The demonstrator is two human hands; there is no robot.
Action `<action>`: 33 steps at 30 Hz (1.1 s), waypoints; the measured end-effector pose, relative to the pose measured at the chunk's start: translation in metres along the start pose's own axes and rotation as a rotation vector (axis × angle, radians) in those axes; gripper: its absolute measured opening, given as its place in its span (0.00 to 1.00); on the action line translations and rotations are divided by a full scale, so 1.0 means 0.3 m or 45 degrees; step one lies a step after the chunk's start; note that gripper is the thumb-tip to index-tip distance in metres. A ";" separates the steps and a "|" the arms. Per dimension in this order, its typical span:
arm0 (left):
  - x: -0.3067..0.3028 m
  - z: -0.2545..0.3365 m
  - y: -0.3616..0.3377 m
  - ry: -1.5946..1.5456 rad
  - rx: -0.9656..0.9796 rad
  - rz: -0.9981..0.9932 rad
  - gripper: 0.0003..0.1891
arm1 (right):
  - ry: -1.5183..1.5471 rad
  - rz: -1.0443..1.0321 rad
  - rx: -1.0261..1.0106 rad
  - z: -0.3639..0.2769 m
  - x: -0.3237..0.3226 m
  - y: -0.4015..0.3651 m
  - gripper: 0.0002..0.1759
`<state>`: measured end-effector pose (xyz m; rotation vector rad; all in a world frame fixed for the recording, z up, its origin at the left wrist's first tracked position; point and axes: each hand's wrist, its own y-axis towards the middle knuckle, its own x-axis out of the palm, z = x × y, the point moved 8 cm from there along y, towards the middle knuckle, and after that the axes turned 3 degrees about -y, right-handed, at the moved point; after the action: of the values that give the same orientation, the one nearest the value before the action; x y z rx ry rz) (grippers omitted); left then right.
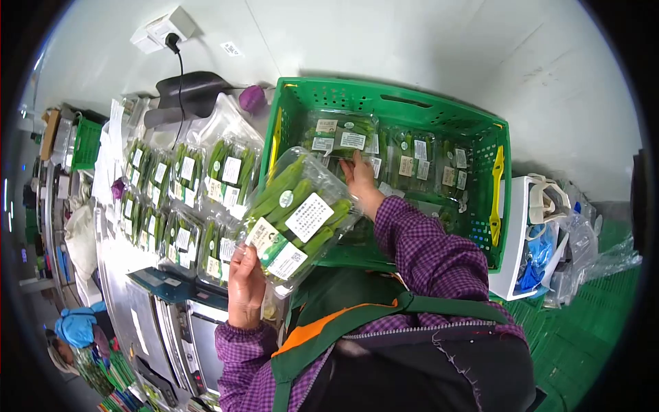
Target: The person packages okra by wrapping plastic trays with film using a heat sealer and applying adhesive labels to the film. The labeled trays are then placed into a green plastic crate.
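My left hand (246,285) is closed on the lower left corner of a clear plastic pack (298,216) of long green vegetables with white labels, held tilted over the front left of a green crate (498,123). Inside the crate, my right hand (360,177) reaches to the lower edge of a similar pack (340,134) at the back left. Its fingers are bent against that pack. More labelled packs (412,158) lie in the middle and right of the crate. Part of the crate's front left is hidden behind the held pack.
Several packs (187,168) lie in two rows on the table to the left. Beyond them are a dark sheet (192,96) and a purple roll (252,99). A white bin (511,237) with bags stands right of the crate. A person in a blue cap (77,325) is at the lower left.
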<state>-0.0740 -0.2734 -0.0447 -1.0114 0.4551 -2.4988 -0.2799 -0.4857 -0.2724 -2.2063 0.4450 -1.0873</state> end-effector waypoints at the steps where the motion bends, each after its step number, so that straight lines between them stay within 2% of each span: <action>1: 0.014 -0.004 0.027 0.046 -0.032 -0.013 0.19 | -0.071 0.015 -0.020 0.002 -0.019 0.028 0.19; 2: 0.025 -0.009 0.052 0.093 -0.067 -0.024 0.20 | -0.061 0.027 -0.030 -0.022 -0.021 0.015 0.19; 4: 0.061 -0.019 0.108 0.144 -0.128 -0.127 0.17 | -0.414 0.006 0.364 -0.007 -0.055 -0.045 0.24; 5: 0.084 -0.033 0.135 0.146 -0.208 -0.159 0.14 | -0.520 -0.247 0.437 -0.036 -0.061 -0.093 0.30; 6: 0.112 -0.045 0.154 0.187 -0.259 -0.146 0.14 | -0.506 -0.225 0.414 -0.120 -0.081 -0.139 0.30; 8: 0.154 -0.093 0.220 0.367 -0.352 -0.209 0.17 | -0.330 -0.698 0.805 -0.224 0.035 -0.362 0.32; 10: 0.242 -0.178 0.280 0.513 -0.434 -0.329 0.19 | -0.411 -0.599 0.674 -0.308 0.002 -0.457 0.30; 12: 0.302 -0.298 0.355 0.617 -0.569 -0.483 0.24 | -0.946 -0.534 0.216 -0.415 -0.105 -0.417 0.28; 14: 0.371 -0.401 0.431 0.683 -0.535 -0.437 0.27 | -0.859 -0.439 0.180 -0.516 -0.197 -0.380 0.25; 16: 0.416 -0.460 0.465 0.743 -0.501 -0.367 0.30 | -0.853 -0.244 -0.025 -0.641 -0.326 -0.299 0.22; 18: 0.446 -0.488 0.473 0.687 -0.436 -0.350 0.34 | -0.712 -0.190 -0.173 -0.742 -0.385 -0.255 0.22; 21: 0.498 -0.514 0.404 0.710 -0.433 -0.466 0.31 | -0.740 -0.081 -0.221 -0.829 -0.484 -0.118 0.22; 22: 0.494 -0.512 0.378 0.746 -0.433 -0.520 0.29 | -0.722 0.070 -0.261 -0.846 -0.503 -0.094 0.23; 24: 0.478 -0.473 0.318 0.694 -0.319 -0.580 0.23 | -1.182 0.199 -0.442 -0.900 -0.569 0.013 0.33; 25: 0.446 -0.418 0.274 0.681 -0.290 -0.549 0.21 | -1.667 0.296 -0.495 -0.953 -0.524 -0.010 0.34; 26: 0.422 -0.360 0.221 0.666 -0.267 -0.541 0.20 | -2.305 0.450 -1.004 -1.009 -0.430 -0.080 0.32; 27: 0.365 -0.283 0.169 0.588 -0.161 -0.459 0.17 | -2.603 0.542 -1.361 -1.023 -0.378 -0.105 0.34; 28: 0.290 -0.229 0.123 0.566 -0.109 -0.396 0.17 | -2.399 0.386 -1.551 -1.019 -0.300 -0.153 0.32; 29: 0.188 -0.161 0.076 0.495 -0.009 -0.230 0.16 | -2.374 0.345 -1.389 -1.008 -0.269 -0.108 0.28; 30: 0.086 -0.100 0.025 0.425 0.078 -0.078 0.15 | -2.383 0.288 -1.403 -0.955 -0.153 -0.130 0.28; 32: -0.176 -0.008 -0.069 0.399 0.258 0.341 0.13 | -1.851 -0.427 -1.098 -0.728 0.192 -0.271 0.22; 33: -0.317 0.025 -0.115 0.396 0.361 0.562 0.13 | -1.820 -0.604 -0.992 -0.595 0.352 -0.353 0.20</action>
<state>-0.0147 -0.1988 -0.0798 -0.3638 0.3531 -2.2326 -0.3565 -0.5338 -0.0577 -3.1332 -0.3957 0.8119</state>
